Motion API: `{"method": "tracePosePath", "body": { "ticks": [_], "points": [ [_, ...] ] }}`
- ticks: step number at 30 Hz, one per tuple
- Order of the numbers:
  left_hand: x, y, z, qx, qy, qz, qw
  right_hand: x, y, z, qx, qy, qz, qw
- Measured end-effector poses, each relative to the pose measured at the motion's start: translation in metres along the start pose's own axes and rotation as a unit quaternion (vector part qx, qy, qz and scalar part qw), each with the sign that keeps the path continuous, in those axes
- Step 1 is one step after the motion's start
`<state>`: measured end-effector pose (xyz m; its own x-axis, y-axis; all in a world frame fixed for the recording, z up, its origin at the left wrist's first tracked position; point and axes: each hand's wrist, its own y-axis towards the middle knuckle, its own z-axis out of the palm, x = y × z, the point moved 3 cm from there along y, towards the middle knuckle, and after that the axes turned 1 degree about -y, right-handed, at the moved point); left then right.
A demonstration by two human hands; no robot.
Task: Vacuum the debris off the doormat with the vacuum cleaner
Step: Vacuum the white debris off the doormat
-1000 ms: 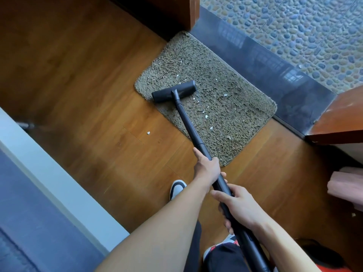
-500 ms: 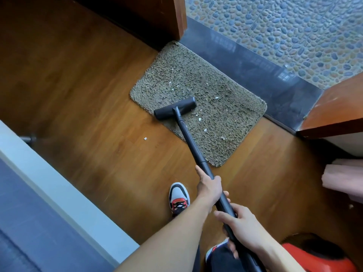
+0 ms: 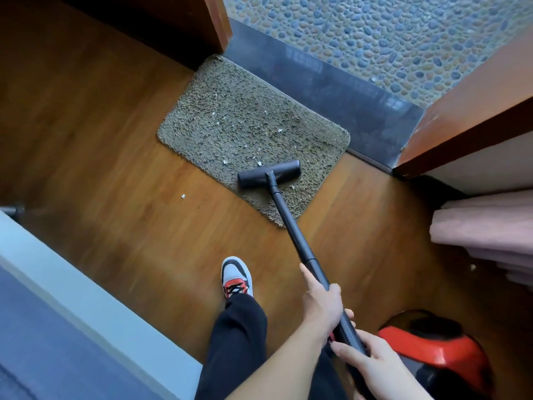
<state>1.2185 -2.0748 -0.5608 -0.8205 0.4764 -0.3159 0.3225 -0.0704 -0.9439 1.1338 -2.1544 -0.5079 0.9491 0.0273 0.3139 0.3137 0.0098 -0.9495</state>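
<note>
A shaggy olive-brown doormat lies on the wooden floor against a dark stone threshold. Small white debris bits are scattered over it. The black vacuum nozzle rests on the mat's near edge, and its black wand runs back toward me. My left hand grips the wand, fingers wrapped round it. Lower on the wand, my right hand holds the handle end. The red and black vacuum body sits on the floor at the lower right.
One white scrap lies on the wooden floor left of the mat. My left shoe stands behind the nozzle. A pebble-tiled floor lies beyond the threshold. An open wooden door and pink fabric are at right, a pale ledge at left.
The nozzle has been pulled back from the middle of the mat to its near edge. My view has drawn back, so my shoe and the red vacuum body show.
</note>
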Motion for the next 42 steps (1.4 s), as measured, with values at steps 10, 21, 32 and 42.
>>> {"method": "tracePosePath", "body": {
  "ticks": [10,21,32,42],
  "points": [
    [0.001,0.022,-0.005,-0.03,-0.026,-0.024,0.999,0.014,0.009,0.001,0.015,-0.03,-0.038,0.999],
    [-0.037,0.061,-0.042,-0.014,-0.075,-0.025,0.997,0.068,0.038,0.014,0.048,0.019,-0.029,0.998],
    [-0.082,0.1,-0.121,-0.053,-0.108,-0.003,0.993,0.148,0.079,0.052,0.055,0.002,-0.059,0.997],
    [-0.066,0.096,-0.163,-0.086,-0.156,-0.012,0.984,0.159,0.089,0.088,0.077,-0.046,-0.055,0.994]
  ]
}}
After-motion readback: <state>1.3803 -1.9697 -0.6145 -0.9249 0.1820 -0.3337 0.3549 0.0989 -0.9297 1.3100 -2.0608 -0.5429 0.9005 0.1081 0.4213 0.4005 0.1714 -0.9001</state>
